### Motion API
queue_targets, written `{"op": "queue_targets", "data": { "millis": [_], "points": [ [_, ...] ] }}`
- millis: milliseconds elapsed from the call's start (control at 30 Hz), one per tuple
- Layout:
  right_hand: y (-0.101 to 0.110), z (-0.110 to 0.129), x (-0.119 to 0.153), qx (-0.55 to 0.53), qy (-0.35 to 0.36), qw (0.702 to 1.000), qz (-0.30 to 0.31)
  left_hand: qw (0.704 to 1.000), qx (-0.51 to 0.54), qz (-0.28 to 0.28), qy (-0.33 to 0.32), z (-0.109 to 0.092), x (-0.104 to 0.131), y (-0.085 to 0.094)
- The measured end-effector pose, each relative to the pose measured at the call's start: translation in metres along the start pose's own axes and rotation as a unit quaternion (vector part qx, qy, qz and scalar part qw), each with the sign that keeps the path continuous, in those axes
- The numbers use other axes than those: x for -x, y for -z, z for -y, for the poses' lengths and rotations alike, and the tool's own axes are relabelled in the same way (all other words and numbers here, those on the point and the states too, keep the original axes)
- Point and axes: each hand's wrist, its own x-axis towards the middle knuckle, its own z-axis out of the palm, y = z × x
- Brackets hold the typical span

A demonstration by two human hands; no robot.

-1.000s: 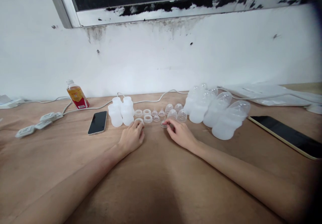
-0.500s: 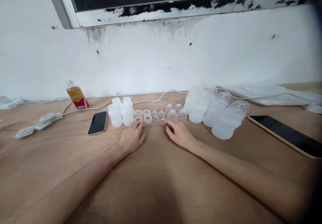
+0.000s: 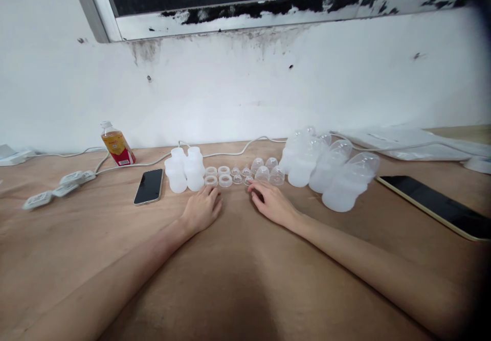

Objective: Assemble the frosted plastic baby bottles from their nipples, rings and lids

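Rings as landmark: bare bottles left, teats and clear caps right, all unassembled; capped bottles farther right look finished; left hand just in front, grip loosely apart, right hand at nearest teat, grip unclear.

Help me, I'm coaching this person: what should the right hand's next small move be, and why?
Probably a gentle lift away from the front teat. The right hand's fingertips are right at it, yet it sits in a two-by-two block with the other teats, so lingering might nudge it.
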Motion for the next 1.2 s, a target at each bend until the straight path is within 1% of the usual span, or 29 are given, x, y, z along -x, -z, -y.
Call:
{"op": "queue_targets", "data": {
  "millis": [267,467,767,1200],
  "points": [
    [-0.0002,-0.0015,0.0,0.005,0.017,1.0,0.006,1.0,-0.001,0.006,0.001,0.0007,-0.0003,-0.0001],
    [-0.0021,-0.0024,-0.0004,0.018,0.006,1.0,0.012,1.0,-0.01,0.007,-0.002,0.0012,0.0001,0.0002],
    [-0.002,-0.0031,-0.0004,0.017,0.012,1.0,0.018,1.0,-0.019,0.009,-0.005,0.0001,0.0002,0.001],
    [-0.006,-0.005,-0.0001,0.043,0.037,0.998,0.026,0.999,-0.032,0.01,-0.006,0.0,-0.0004,0.0011]
  ]
}}
